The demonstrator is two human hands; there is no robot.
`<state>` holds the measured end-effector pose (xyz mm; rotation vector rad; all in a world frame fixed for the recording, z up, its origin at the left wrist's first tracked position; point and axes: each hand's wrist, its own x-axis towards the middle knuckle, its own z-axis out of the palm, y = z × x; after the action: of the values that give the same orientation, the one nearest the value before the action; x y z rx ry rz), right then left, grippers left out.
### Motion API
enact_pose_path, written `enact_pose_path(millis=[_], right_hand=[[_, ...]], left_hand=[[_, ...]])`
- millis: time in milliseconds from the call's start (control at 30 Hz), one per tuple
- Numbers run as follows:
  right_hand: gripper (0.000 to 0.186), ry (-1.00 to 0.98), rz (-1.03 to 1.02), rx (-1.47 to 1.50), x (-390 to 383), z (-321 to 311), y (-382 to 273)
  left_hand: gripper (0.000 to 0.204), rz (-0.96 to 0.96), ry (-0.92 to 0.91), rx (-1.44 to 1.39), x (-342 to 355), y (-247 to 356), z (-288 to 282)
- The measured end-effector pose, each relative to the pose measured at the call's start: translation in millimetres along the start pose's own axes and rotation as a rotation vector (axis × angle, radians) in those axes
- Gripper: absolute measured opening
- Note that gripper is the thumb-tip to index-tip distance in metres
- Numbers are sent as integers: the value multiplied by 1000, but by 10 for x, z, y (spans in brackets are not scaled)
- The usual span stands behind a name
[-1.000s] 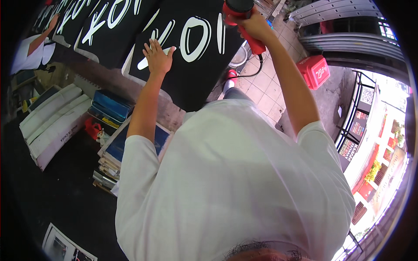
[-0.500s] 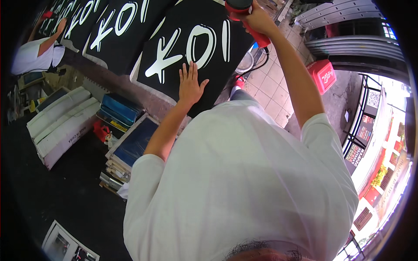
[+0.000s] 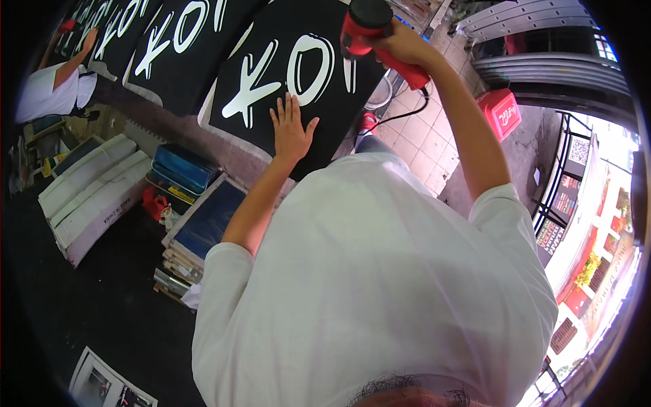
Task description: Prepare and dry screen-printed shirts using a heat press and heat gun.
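Black fabric (image 3: 261, 139) with large white painted lettering lies over a flat board in front of me. My left hand (image 3: 293, 132) rests palm down on it just below the lettering, fingers stretched out. Above the fabric's right side, my right hand (image 3: 405, 49) is closed round the handle of a red heat gun (image 3: 359, 32) with a black round rear end. The gun hangs over the last white stroke and hides part of it. Its black cord (image 3: 410, 110) loops down from the handle.
More black pieces with the same lettering (image 3: 178, 41) run off to the far left, where a person in a white shirt (image 3: 51, 91) reaches over them. To my left are a white carton (image 3: 102, 197), a blue metal box (image 3: 182, 169) and stacked frames (image 3: 210, 217). A red cooler (image 3: 500, 114) stands right.
My right hand has brought the heat gun nearer to me and slightly left, so it now covers part of the last stroke. My left hand stays flat on the fabric.
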<state>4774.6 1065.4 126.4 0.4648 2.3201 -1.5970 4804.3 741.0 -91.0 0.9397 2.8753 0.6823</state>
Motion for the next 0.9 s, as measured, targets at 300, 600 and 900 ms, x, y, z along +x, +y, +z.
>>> enact_pose_path(millis=[300,600,900], right_hand=[[64,27,12,54,94,-31,66],[62,117,-48,14,156,37,-16],[74,126,-62,-3,-35,299,183]], left_hand=[[64,-6,157,-240,-416,47,-89],[50,-118,219,-363,-485,35,-141],[34,-32,249,-531,-347,344,-195]])
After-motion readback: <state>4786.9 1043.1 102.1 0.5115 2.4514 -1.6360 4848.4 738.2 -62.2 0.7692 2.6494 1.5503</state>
